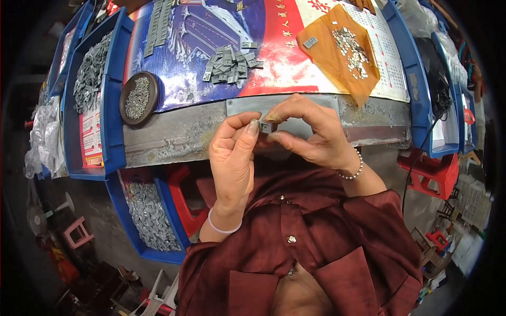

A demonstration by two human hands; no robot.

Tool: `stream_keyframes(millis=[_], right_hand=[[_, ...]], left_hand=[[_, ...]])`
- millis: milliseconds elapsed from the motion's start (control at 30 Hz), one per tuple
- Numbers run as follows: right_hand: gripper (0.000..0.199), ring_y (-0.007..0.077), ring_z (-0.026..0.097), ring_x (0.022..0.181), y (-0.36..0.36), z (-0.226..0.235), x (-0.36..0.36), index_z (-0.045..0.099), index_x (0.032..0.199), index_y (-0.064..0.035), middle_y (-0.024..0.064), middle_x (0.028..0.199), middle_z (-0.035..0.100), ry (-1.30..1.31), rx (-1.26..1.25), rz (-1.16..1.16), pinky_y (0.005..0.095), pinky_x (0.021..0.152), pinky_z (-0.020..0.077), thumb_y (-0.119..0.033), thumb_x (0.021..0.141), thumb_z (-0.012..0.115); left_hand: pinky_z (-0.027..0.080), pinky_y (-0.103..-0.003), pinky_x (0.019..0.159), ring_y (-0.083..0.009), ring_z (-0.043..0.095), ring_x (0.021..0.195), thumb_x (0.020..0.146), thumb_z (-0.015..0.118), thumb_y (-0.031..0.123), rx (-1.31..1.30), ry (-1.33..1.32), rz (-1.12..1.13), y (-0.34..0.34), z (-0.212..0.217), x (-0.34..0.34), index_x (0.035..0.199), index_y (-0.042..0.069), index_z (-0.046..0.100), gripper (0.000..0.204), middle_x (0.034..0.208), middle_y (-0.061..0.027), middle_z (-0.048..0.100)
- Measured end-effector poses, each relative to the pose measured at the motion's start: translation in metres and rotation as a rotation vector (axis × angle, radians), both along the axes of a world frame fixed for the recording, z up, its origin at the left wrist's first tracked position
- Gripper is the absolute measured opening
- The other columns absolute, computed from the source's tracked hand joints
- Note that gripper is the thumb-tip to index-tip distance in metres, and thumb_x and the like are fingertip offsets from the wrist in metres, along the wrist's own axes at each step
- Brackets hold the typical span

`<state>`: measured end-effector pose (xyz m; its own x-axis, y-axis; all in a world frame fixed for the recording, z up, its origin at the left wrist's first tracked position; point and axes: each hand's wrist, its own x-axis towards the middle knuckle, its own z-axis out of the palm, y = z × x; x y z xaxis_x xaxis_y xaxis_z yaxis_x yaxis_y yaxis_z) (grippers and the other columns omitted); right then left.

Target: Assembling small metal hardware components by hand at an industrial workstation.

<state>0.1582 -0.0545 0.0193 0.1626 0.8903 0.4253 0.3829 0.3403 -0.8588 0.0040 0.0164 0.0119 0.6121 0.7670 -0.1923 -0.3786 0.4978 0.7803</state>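
Observation:
In front of my chest, at the table's near edge, both hands meet at a small grey rectangular block [269,127]. My left hand [232,155] is closed, its thumb and fingertips pinching the block's left end. From the other side, the curled thumb and index finger of my right hand [315,129] grip the same block. Fingers cover part of it, so its details are hidden. Beyond my hands, a loose pile of similar grey blocks [232,64] lies on the printed sheet [184,87].
Left of the pile, a round dark bowl [126,112] holds tiny metal parts. An orange sheet [316,29] carries small pale pieces and one grey block [310,42]. Blue bins [115,105] of grey parts stand left; another blue bin [416,89] is right. A red stool [437,171] stands below.

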Motion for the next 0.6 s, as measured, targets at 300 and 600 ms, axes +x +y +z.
stream_keyframes(millis=[300,600], right_hand=[[0.017,0.0214,0.063,0.089,-0.02,-0.008,0.013,0.061,0.094,-0.0001,0.0119,0.094,0.065,0.207,0.032,-0.061,0.0306,0.079,0.0482,0.0,0.078,0.068],[0.019,0.0226,0.063,0.085,-0.044,-0.002,0.026,0.062,0.094,-0.0005,0.0116,0.092,0.065,0.157,-0.043,-0.039,0.0307,0.075,0.0493,0.001,0.076,0.067]], left_hand=[[0.049,-0.021,0.066,-0.0101,0.062,0.072,0.091,0.055,0.002,0.106,0.1,-0.105,-0.014,0.005,0.013,0.104,-0.001,0.053,0.014,0.083,-0.0075,0.065],[0.043,-0.019,0.062,-0.007,0.057,0.068,0.092,0.056,0.005,0.195,0.155,-0.152,-0.025,0.009,0.025,0.103,-0.001,0.053,0.013,0.081,-0.0033,0.06]])
